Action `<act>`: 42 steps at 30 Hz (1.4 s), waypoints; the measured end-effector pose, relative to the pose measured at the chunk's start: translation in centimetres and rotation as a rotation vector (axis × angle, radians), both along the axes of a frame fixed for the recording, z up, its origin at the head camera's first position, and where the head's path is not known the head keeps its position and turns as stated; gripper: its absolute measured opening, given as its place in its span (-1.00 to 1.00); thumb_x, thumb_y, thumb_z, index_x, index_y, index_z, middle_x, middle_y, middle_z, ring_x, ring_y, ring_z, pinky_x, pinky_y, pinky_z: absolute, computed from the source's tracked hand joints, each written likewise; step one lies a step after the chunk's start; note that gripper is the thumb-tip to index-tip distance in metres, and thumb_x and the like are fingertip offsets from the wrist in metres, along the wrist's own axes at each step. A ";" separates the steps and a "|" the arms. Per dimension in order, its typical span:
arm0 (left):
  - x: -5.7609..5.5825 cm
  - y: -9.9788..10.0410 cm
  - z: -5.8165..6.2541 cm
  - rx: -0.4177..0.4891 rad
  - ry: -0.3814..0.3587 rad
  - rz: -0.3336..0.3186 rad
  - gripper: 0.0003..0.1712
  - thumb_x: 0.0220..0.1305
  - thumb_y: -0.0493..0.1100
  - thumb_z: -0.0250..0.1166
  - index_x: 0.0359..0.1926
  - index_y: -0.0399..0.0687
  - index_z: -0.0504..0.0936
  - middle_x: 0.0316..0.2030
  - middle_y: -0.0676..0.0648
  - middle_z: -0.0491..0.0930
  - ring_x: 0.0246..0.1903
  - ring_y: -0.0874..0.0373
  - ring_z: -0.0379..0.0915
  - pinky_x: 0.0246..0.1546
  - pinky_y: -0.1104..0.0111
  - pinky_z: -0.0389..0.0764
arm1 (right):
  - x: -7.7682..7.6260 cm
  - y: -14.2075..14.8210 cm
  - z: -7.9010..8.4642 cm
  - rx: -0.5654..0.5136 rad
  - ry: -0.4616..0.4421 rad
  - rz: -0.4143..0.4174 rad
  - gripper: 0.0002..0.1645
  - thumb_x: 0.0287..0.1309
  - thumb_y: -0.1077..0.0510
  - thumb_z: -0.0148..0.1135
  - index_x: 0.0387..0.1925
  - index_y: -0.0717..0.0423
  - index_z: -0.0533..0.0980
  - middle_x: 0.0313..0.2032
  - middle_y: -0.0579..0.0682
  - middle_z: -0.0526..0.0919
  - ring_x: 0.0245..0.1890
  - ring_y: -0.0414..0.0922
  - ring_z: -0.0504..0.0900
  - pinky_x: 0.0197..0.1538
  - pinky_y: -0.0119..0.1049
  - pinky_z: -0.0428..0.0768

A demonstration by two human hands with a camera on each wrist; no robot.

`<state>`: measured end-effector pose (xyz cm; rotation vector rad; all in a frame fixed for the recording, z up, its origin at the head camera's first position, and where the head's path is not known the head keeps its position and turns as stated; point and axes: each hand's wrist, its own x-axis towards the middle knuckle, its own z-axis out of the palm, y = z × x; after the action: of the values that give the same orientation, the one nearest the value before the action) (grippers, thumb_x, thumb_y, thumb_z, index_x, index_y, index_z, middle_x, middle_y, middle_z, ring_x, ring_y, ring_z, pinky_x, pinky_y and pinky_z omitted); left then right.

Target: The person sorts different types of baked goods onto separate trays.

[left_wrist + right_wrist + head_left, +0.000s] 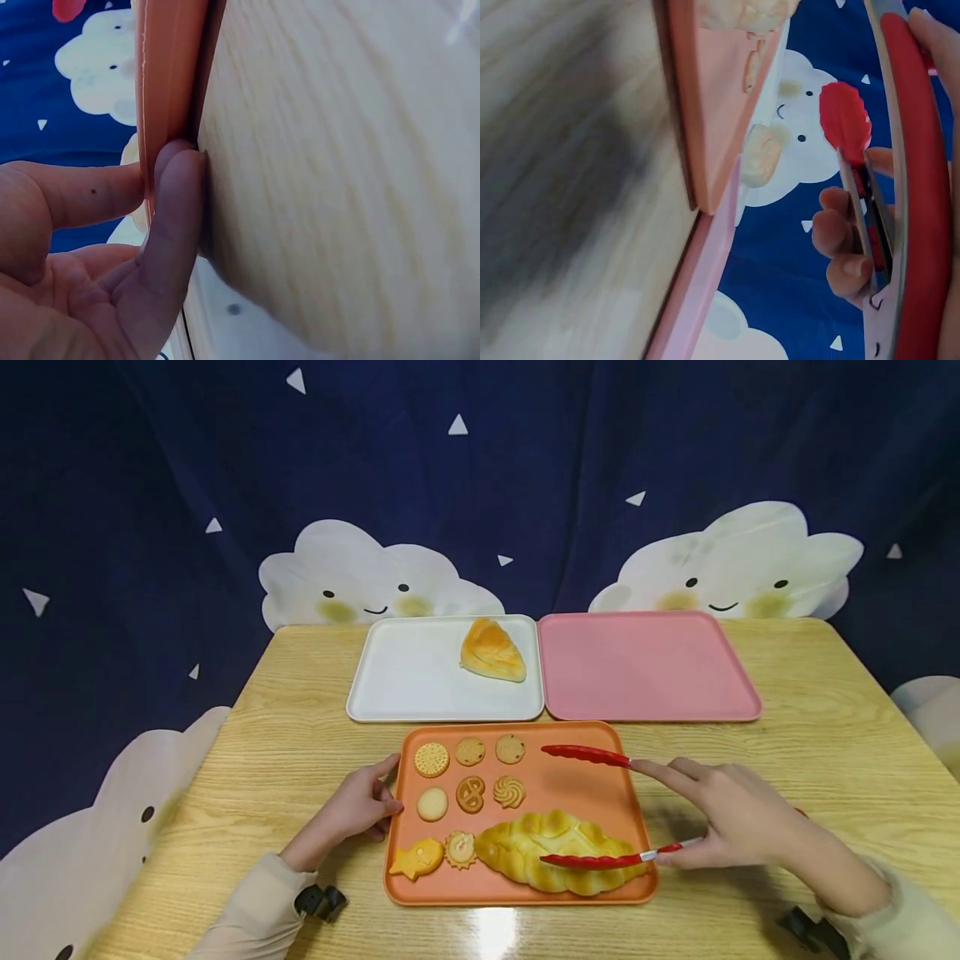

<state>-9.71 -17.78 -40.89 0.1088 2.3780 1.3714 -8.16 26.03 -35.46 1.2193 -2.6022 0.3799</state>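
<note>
My left hand [362, 806] holds the left rim of the orange tray [585, 793]; in the left wrist view the thumb lies on one side of the tray's edge [171, 82] and curled fingers on the other. In my right hand [731, 814] is a pair of red tongs [588, 754], spread wide above the tray's right part. One tip is over the bare upper right area, the other over a long braided bread loaf [525, 839]. Nothing is between the tips. In the right wrist view the tongs' red handle [919, 187] runs along the hand.
Cookies, among them a pretzel-shaped cookie [470, 794] and a fish-shaped cookie [417, 858], lie left on the orange tray. Behind it stand a white tray [405, 672] bearing a wedge-shaped pastry [491, 650] and a pink tray [648, 668]. A dark curtain [525, 468] hangs behind the wooden table [300, 710].
</note>
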 end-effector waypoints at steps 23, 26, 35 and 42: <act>0.0 0.1 0.0 -0.002 0.005 -0.005 -0.18 0.12 -0.46 0.17 0.36 -0.31 -0.02 -0.64 -0.11 0.44 -0.72 0.06 0.44 -0.75 0.24 0.54 | 0.9 0.2 -3.9 -0.065 -0.046 0.090 0.06 -0.46 -0.44 0.39 0.14 -0.01 0.42 -0.30 -0.26 0.50 -0.56 -0.44 0.27 -0.55 -0.58 0.26; 0.0 0.0 0.0 0.004 0.005 -0.007 -0.18 0.12 -0.45 0.17 0.36 -0.31 -0.02 -0.65 -0.11 0.44 -0.72 0.05 0.44 -0.75 0.24 0.54 | 0.9 0.3 -4.1 -0.063 -0.055 0.090 0.04 -0.43 -0.43 0.38 0.14 -0.01 0.42 -0.29 -0.25 0.51 -0.55 -0.44 0.29 -0.53 -0.54 0.33; 0.0 0.0 0.0 0.012 -0.002 -0.008 -0.18 0.12 -0.46 0.17 0.36 -0.31 -0.02 -0.65 -0.11 0.44 -0.72 0.04 0.45 -0.75 0.23 0.54 | 0.8 0.2 -4.6 -0.057 -0.080 0.112 -0.01 -0.39 -0.41 0.38 0.12 0.00 0.44 -0.35 -0.28 0.48 -0.62 -0.48 0.15 -0.55 -0.62 0.19; -0.1 -0.1 -0.1 0.014 0.001 -0.012 -0.17 0.12 -0.46 0.17 0.36 -0.31 -0.02 -0.65 -0.12 0.44 -0.72 0.05 0.45 -0.75 0.23 0.54 | 0.7 0.3 -4.9 -0.049 -0.107 0.126 -0.05 -0.35 -0.40 0.36 0.11 -0.03 0.45 -0.32 -0.26 0.51 -0.63 -0.49 0.15 -0.55 -0.64 0.19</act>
<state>-9.77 -17.86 -41.01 0.1277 2.3651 1.3831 -7.45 26.29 -40.36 1.3864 -2.5937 0.5442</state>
